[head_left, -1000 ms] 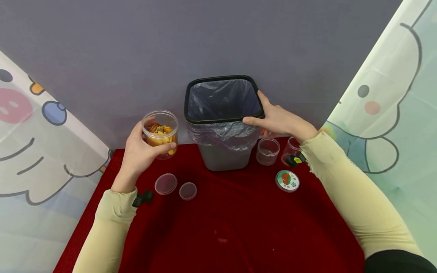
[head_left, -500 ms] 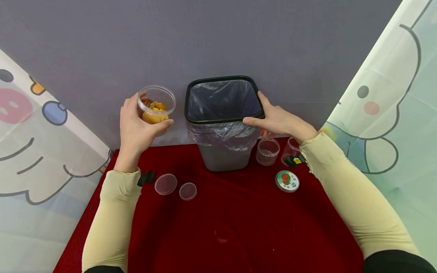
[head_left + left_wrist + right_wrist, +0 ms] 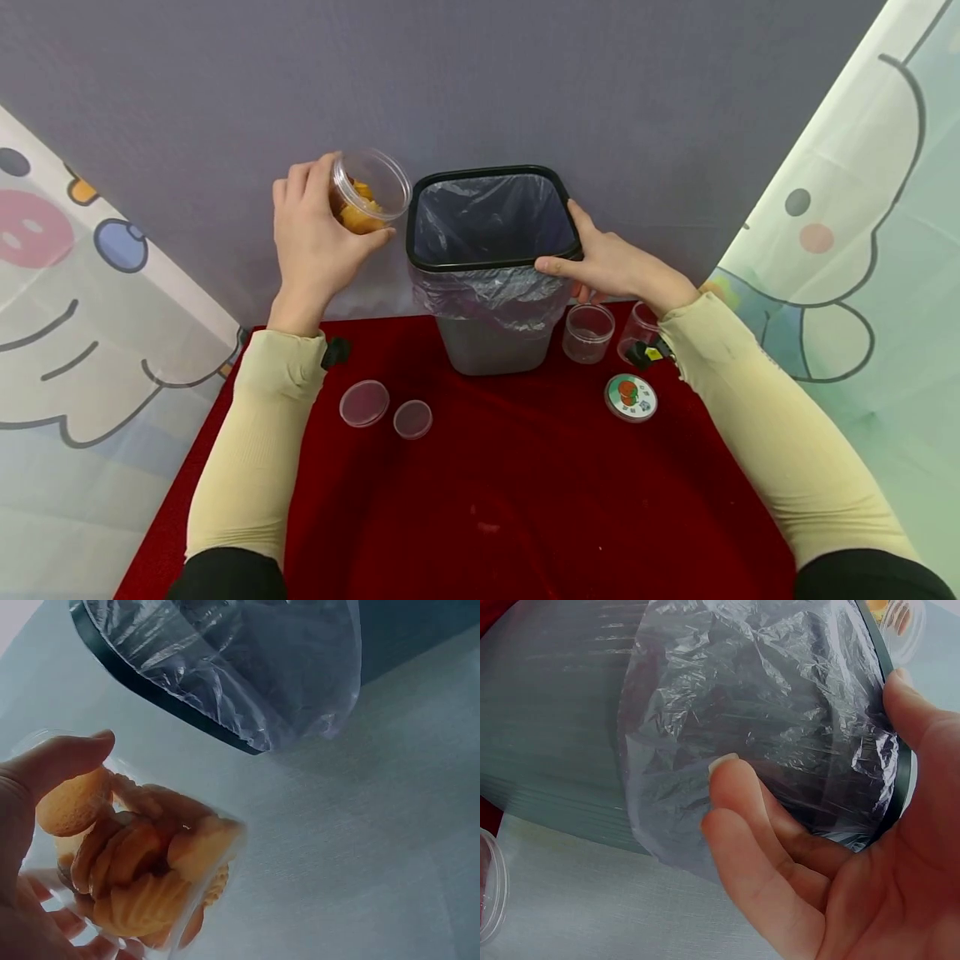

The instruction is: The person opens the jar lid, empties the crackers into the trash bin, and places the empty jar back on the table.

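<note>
My left hand [image 3: 317,229] grips a clear plastic jar [image 3: 386,179], lidless and tilted to the right, at the left edge of the trash bin. Cookies [image 3: 142,859] lie in the jar; the left wrist view shows ridged and round ones against its wall. The thumb is on one side and the fingers on the other. My right hand [image 3: 618,262] holds the rim of the grey trash bin [image 3: 487,346] at its front right corner. In the right wrist view its fingers [image 3: 739,791] bend beside the clear bin liner [image 3: 705,697], which hangs over the black rim.
Two clear jars without lids, a nearer one [image 3: 588,333] and one partly behind the right wrist [image 3: 637,325], stand right of the bin. A printed round lid [image 3: 631,397] lies before them. Two clear lids, one larger [image 3: 364,403], one smaller [image 3: 413,419], lie on the red cloth [image 3: 480,500].
My left hand has raised the jar of cookies, moved it right to the bin's edge and tipped its mouth toward the bin. My right hand has stayed on the rim.
</note>
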`<state>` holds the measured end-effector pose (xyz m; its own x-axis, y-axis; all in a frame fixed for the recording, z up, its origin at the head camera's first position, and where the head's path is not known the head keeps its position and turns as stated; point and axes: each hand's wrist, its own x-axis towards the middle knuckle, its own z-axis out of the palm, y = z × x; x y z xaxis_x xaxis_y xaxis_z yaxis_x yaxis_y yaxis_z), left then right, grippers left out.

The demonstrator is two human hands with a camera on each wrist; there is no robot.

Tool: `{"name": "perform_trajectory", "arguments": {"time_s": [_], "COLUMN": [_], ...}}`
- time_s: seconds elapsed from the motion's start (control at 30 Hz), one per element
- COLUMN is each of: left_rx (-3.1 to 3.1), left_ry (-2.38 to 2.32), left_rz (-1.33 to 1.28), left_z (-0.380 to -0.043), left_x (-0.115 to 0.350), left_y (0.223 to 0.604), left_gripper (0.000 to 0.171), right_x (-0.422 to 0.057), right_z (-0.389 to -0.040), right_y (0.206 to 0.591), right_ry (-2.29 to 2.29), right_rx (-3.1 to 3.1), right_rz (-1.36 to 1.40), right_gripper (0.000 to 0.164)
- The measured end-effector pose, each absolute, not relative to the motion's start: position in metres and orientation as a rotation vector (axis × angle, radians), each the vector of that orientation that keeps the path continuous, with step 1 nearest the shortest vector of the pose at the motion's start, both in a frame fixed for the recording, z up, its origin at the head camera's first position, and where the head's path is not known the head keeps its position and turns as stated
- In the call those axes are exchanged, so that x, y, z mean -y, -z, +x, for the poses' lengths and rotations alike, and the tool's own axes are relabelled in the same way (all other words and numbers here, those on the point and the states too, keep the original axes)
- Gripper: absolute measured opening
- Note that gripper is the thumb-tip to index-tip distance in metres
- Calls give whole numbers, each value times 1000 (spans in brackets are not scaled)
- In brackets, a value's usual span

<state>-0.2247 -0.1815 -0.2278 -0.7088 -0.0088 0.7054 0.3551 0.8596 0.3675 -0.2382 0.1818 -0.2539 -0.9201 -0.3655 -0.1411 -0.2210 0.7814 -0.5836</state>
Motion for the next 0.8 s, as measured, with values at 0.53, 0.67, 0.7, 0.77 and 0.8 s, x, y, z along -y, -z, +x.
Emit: {"name": "perform_trajectory", "arguments": {"time_s": [0.53,0.67,0.7,0.77,0.8], "left_rx": [2101,2077,2072,2061,2056], "left_ry": [303,214,180,116,85], "left_rz": [-442,-478,-487,-506,-515], "left_z": [-242,-244,-244,-245,-246], "left_x": [162,159,159,158,158], "left_y": [226,228,228,229,229], "left_gripper": [70,68,67,66,65], "right_x": [-183,-183,-182,-182,-182], "right_z": [-238,-238,-238,-237,-237], "right_y": [255,256,256,256,256], "right_ry": [875,898,903,905,904], "right_rx": [-2712,-2695,-2691,-2691,-2693], "right_rz": [-445,-436,-435,-433,-433], "right_gripper": [117,117,117,117,117]}}
